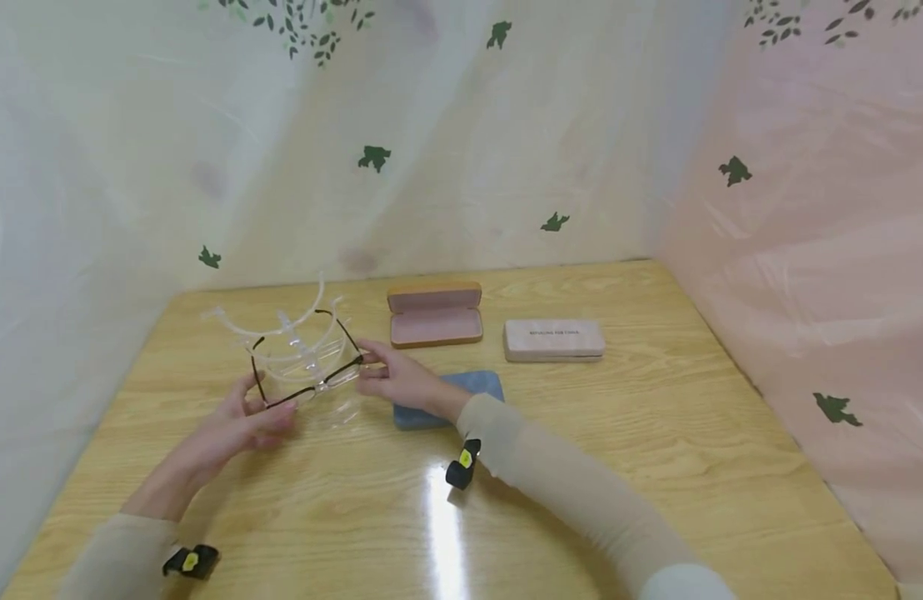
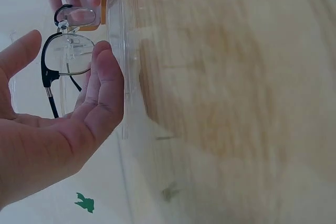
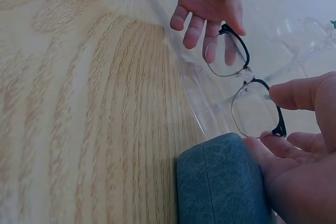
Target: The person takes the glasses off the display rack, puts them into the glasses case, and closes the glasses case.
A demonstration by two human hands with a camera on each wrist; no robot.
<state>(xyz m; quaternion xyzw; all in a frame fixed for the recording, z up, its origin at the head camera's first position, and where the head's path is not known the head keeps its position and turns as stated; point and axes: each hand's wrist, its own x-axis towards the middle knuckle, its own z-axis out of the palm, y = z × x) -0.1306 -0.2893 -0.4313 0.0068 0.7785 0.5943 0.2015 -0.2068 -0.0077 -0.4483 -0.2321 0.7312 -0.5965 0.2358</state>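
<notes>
Dark-browed eyeglasses (image 1: pixel 321 387) with open temples sit at a clear acrylic display stand (image 1: pixel 300 354), their bridge at the stand's central post. At the left end of the frame is my left hand (image 1: pixel 240 421); its thumb and fingers are spread around that lens, with a gap between thumb and rim in the left wrist view. My right hand (image 1: pixel 401 379) holds the other end, thumb (image 3: pixel 294 95) on the brow rim and fingertips by the hinge. Under my right wrist lies a blue glasses case (image 1: pixel 472 385), partly covered.
An open orange-brown glasses case (image 1: pixel 435 340) with pink lining stands at the back. Right of it lies a closed pale case (image 1: pixel 554 342) with lettering on it. Everything rests on a wood-grain table (image 1: pixel 619 467), with curtains (image 1: pixel 461 125) behind and beside it.
</notes>
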